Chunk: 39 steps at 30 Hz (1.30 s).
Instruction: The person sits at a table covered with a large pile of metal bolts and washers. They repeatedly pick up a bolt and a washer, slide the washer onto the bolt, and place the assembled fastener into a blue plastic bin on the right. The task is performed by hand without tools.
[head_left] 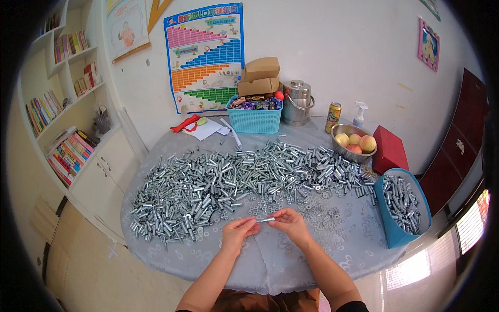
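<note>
Our left hand [236,233] and right hand [291,226] are pinched nearly closed on a slim metal piece [266,220], held between them over the grey tablecloth [182,260]. If our fingertips slacken, it could slip and drop among the loose washers [318,210].

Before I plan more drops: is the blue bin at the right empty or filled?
Filled, at least largely: metal parts cover the inside of the blue bin. Depth cannot be told.
</note>
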Motion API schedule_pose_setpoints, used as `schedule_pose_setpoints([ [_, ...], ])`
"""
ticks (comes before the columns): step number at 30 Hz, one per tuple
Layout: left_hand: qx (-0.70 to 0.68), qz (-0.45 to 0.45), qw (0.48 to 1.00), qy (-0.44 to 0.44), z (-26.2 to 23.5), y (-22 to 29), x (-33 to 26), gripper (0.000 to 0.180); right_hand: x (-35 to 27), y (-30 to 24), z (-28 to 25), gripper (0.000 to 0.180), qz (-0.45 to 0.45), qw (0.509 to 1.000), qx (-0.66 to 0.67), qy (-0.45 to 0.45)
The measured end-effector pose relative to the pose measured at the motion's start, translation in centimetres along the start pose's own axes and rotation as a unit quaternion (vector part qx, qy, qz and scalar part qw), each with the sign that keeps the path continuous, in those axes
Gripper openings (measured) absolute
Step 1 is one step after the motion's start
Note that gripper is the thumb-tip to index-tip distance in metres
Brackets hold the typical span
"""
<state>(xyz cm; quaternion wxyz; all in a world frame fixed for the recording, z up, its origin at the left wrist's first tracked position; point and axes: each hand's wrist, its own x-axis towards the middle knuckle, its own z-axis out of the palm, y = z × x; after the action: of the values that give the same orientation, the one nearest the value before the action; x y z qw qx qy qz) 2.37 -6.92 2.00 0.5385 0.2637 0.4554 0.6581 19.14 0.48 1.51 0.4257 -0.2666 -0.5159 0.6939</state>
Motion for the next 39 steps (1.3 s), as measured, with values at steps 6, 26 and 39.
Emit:
schedule_pose_setpoints([
  [6, 0.061, -0.002, 0.997, -0.045, 0.0, -0.7, -0.3, 0.023, -0.2, 0.1, 0.5, 0.02, -0.011, 0.999, -0.018, -0.049],
  [26, -0.009, 0.017, 0.998, 0.054, -0.5, 0.5, -0.1, 0.017, 0.8, 0.4, 1.2, 0.015, -0.277, 0.737, -0.617, -0.017],
  [39, 0.013, -0.026, 0.999, 0.014, -0.3, 0.1, -0.3, 0.014, 0.6, 0.7, 0.3, 0.018, -0.034, 0.994, -0.101, 0.035],
])
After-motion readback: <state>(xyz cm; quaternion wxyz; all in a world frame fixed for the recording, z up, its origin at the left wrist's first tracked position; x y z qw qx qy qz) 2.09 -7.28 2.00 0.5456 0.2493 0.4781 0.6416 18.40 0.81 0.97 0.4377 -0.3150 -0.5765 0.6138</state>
